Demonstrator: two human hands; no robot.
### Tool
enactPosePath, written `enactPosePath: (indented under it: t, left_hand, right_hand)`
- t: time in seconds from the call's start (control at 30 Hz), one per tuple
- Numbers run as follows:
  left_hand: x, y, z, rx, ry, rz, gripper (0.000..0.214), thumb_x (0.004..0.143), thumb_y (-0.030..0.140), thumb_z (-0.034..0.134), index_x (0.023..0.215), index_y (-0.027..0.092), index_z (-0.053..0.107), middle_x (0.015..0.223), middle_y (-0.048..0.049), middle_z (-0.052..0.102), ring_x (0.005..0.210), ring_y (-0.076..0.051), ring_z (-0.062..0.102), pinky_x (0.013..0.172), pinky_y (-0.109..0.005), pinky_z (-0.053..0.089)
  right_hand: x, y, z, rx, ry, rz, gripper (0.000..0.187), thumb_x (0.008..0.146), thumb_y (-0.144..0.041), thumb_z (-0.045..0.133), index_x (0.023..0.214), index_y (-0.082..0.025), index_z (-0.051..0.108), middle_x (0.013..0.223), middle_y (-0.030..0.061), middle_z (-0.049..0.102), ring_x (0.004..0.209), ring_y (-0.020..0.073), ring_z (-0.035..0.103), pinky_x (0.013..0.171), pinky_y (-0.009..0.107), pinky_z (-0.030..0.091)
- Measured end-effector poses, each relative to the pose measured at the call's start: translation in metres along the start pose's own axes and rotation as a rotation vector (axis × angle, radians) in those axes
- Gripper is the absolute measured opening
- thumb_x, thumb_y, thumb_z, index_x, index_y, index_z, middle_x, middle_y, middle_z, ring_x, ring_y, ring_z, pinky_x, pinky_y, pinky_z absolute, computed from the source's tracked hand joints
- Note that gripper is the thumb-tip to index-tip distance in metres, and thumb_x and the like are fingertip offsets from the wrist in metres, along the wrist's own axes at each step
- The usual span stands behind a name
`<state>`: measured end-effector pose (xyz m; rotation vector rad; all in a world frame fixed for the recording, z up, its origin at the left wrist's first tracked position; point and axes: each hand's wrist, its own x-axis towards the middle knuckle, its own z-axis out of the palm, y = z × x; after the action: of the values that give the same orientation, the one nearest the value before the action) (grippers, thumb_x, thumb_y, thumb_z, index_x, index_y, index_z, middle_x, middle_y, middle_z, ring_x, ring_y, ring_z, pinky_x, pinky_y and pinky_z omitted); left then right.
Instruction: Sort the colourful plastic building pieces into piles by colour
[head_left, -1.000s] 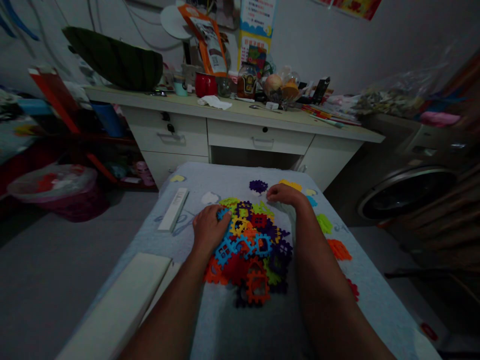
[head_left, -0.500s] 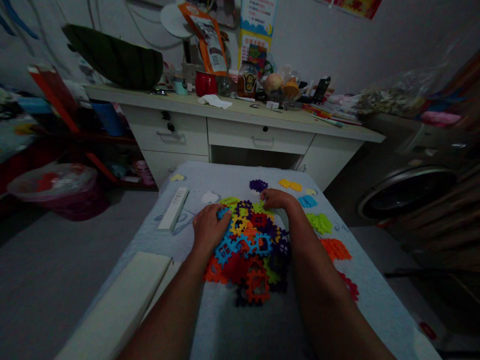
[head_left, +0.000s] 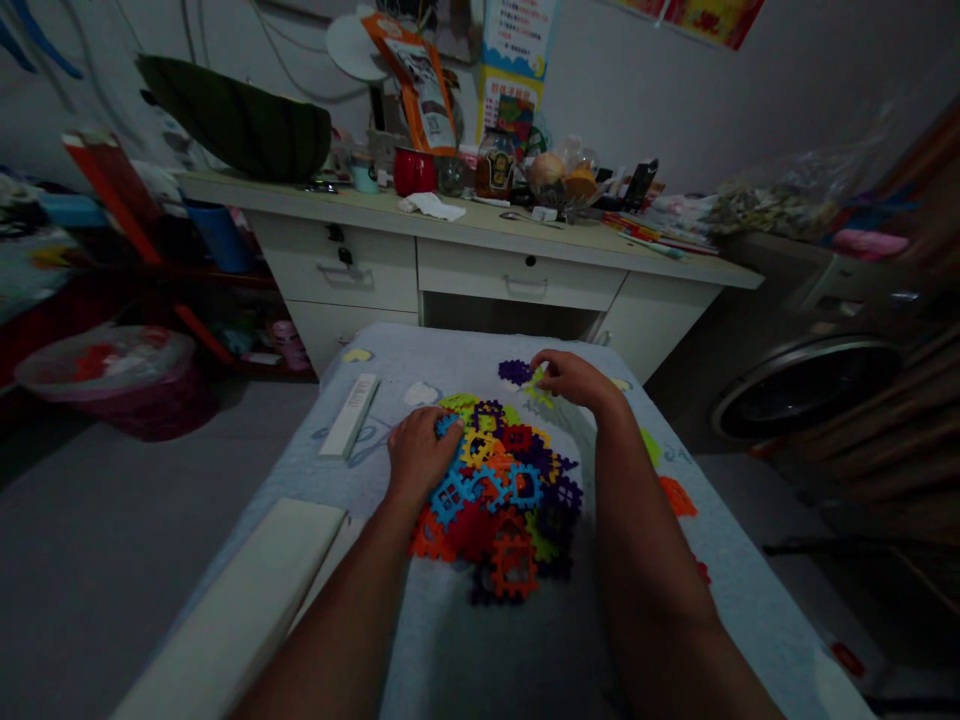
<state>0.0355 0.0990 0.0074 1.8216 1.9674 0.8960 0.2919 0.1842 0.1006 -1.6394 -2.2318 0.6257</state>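
Two bare hands: the left hand (head_left: 418, 448) lies on the left flank of a loose heap of multicoloured, notched plastic tiles (head_left: 496, 468); the right hand (head_left: 570, 378) is beyond the heap, nearer the far edge of the table draped in pale blue cloth (head_left: 457, 350)
Right fingers: pinched together on a yellow-green, tooth-edged plastic tile (head_left: 538, 390), seemingly by one side so that the rest sticks out free
Left fingers: bent over the heap, thumb laid toward a bright blue notched tile (head_left: 447, 424); probably there to steady the pile, though whether they grip anything I cannot tell
Yellow-green tile's place: between the heap and the far edge, just beside a flat dark purple cluster of notched tiles (head_left: 516, 372); touching or apart, I cannot tell
Yellow-green tile's direction: tilted, reaching from the fingertips toward the left and near edges; too blurred to make out a long axis
Right edge: lime-green tiles (head_left: 650, 447), orange tiles (head_left: 679, 496) and red tiles (head_left: 703, 572) lie in separate groups, apparently kept apart by colour, partly hidden by the right forearm (head_left: 649, 520)
Left edge: a slim white bar (head_left: 350, 416) lies roughly along it, its long axis running from far to near
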Motion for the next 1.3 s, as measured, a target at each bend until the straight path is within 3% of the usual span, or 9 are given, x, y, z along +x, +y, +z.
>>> enactPosePath:
  t: [0.2,0.4,0.57,0.77,0.93,1.07,1.2,1.3]
  left_hand:
    - [-0.001,0.002,-0.001,0.013,-0.002,0.001,0.034,0.089,0.045,0.049,0.108,0.022,0.066,0.121,-0.0086,0.067,0.117,-0.027,0.059,0.105,-0.043,0.037]
    - [0.001,0.003,0.000,0.033,-0.010,-0.015,0.036,0.089,0.044,0.049,0.110,0.021,0.067,0.122,-0.0094,0.067,0.119,-0.028,0.058,0.105,-0.044,0.038]
    - [0.002,0.003,0.000,0.054,-0.021,-0.015,0.039,0.089,0.046,0.048,0.112,0.021,0.067,0.124,-0.0102,0.067,0.120,-0.028,0.057,0.105,-0.043,0.038]
    - [0.002,0.002,0.000,0.049,-0.020,-0.010,0.040,0.089,0.046,0.048,0.112,0.020,0.067,0.124,-0.0106,0.066,0.121,-0.029,0.057,0.105,-0.044,0.038]
    - [0.002,0.003,0.000,0.043,-0.019,-0.013,0.040,0.088,0.046,0.048,0.113,0.020,0.067,0.124,-0.0104,0.066,0.121,-0.030,0.057,0.105,-0.046,0.037]
    - [0.002,0.003,0.000,0.054,-0.021,-0.018,0.040,0.088,0.045,0.048,0.112,0.020,0.067,0.122,-0.0107,0.067,0.120,-0.029,0.058,0.105,-0.045,0.038]
    - [0.002,0.002,0.001,0.054,-0.010,-0.008,0.040,0.088,0.046,0.048,0.113,0.020,0.067,0.122,-0.0103,0.067,0.118,-0.029,0.058,0.104,-0.044,0.039]
    - [0.002,0.001,0.002,0.056,0.002,0.003,0.040,0.088,0.047,0.048,0.111,0.020,0.068,0.120,-0.0101,0.068,0.117,-0.029,0.059,0.103,-0.044,0.040]
  right_hand:
    - [-0.035,0.016,-0.026,0.021,0.059,0.096,0.015,0.076,-0.008,0.053,0.082,-0.017,0.063,0.071,-0.0007,0.064,0.060,0.0115,0.061,0.061,0.022,0.043]
    - [-0.090,0.059,-0.050,-0.280,0.234,0.197,0.013,0.075,-0.010,0.057,0.078,-0.017,0.067,0.080,0.0045,0.069,0.070,0.0144,0.061,0.068,0.024,0.042]
    - [-0.124,0.096,-0.047,-0.489,0.316,0.398,0.019,0.077,-0.011,0.056,0.088,-0.017,0.070,0.086,0.0081,0.070,0.074,0.0167,0.061,0.065,0.026,0.039]
    - [-0.135,0.116,-0.030,-0.582,0.313,0.566,0.020,0.082,-0.014,0.054,0.093,-0.018,0.070,0.095,0.0110,0.071,0.079,0.0188,0.063,0.061,0.026,0.037]
    - [-0.133,0.120,-0.025,-0.549,0.299,0.533,0.016,0.086,-0.025,0.059,0.093,-0.018,0.071,0.096,0.0098,0.072,0.084,0.0199,0.065,0.067,0.027,0.041]
    - [-0.129,0.114,-0.024,-0.517,0.306,0.501,0.022,0.086,-0.026,0.062,0.104,-0.016,0.070,0.095,0.0103,0.073,0.086,0.0202,0.066,0.073,0.028,0.044]
    - [-0.116,0.084,-0.018,-0.433,0.327,0.405,0.023,0.086,-0.023,0.061,0.106,-0.016,0.069,0.094,0.0090,0.073,0.083,0.0183,0.065,0.074,0.027,0.044]
    - [-0.100,0.049,-0.002,-0.314,0.213,0.237,0.021,0.087,-0.022,0.062,0.106,-0.017,0.069,0.096,0.0074,0.072,0.083,0.0167,0.065,0.076,0.026,0.045]
